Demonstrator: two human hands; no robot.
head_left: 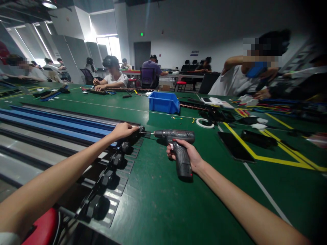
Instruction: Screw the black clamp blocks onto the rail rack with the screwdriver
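My right hand [185,153] is wrapped around the grip of a black cordless drill [182,136]. The drill points left, and its thin bit meets the black end piece [141,129] of the farthest long rail. At that same end, my left hand [125,130] grips the end piece, fingertips close to the bit; its underside is hidden. Several long rails [63,124], some blue and some grey, lie side by side to the left. Nearer black end fittings [118,160] carry rounded knobs and flat slotted plates [114,185].
A blue bin [163,102] stands beyond the drill on the green table [158,204]. To the right are a white ring [204,123], a dark flat panel [235,146], yellow tape lines and wires. Co-workers sit around the table; a red stool [43,228] is below left.
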